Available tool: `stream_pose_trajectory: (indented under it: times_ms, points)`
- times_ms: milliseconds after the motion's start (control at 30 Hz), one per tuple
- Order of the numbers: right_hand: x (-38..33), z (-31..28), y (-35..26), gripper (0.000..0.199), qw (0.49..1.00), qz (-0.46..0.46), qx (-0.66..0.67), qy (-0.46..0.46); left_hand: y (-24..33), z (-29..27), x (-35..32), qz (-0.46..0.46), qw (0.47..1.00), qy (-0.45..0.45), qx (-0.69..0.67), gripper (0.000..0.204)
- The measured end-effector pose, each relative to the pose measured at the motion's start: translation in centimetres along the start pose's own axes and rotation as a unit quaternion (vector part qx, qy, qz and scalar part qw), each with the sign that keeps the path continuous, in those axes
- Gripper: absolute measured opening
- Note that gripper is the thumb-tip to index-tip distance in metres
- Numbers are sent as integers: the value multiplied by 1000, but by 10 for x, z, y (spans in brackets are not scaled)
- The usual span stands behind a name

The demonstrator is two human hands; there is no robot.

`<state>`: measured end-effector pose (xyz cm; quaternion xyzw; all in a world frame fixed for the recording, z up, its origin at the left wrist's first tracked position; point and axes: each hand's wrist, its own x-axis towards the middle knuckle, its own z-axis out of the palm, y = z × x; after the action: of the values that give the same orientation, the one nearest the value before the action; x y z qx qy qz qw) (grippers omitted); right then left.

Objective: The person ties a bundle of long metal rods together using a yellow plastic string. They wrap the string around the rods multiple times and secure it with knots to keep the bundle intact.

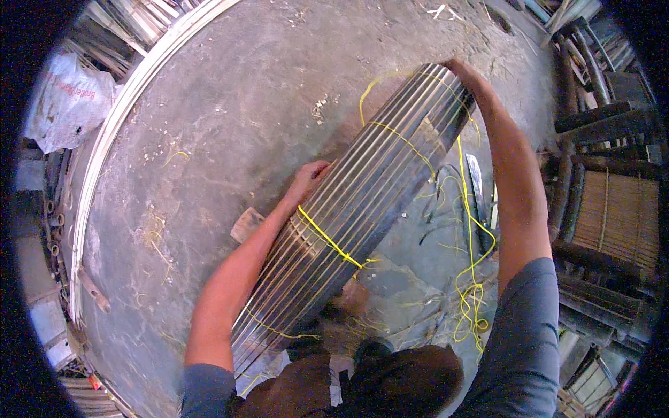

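A long cylinder of dark slats with pale edges point(362, 181), which looks like a bundle or roll of bamboo strips, slants from near my lap to the far right. Yellow twine point(327, 238) rings it in several places, with a knot on its right side. My left hand point(310, 177) grips its left flank about midway, the fingers curled and partly hidden against the slats. Around the far end reaches my right hand point(458, 70), its fingers mostly hidden by the bundle's rim. A loose loop of twine point(364, 97) arcs off the far left side.
Tangled yellow twine point(474, 306) trails over the concrete floor point(230, 104) at right, beside a dark blade-like tool point(476, 182). A small wooden block point(247, 224) lies left of the bundle. Long pale strips point(104, 139) curve along the left; dark wooden furniture point(606, 209) stands right.
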<state>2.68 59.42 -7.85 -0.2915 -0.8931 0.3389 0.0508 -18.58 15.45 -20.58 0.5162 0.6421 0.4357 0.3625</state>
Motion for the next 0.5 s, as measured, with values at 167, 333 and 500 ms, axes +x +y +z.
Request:
stream_pose_trajectory:
  times_ms: [167,333,500]
  points:
    - [-11,-29,85,28,994,82,-56,35,4,12,21,41,999,3,19,27]
    - [-17,-36,2,23,962,-41,-270,-16,44,1,21,-33,992,-49,-114,28]
    - [5,-21,-58,19,899,-201,-388,-14,15,2,18,-20,997,-26,-77,28]
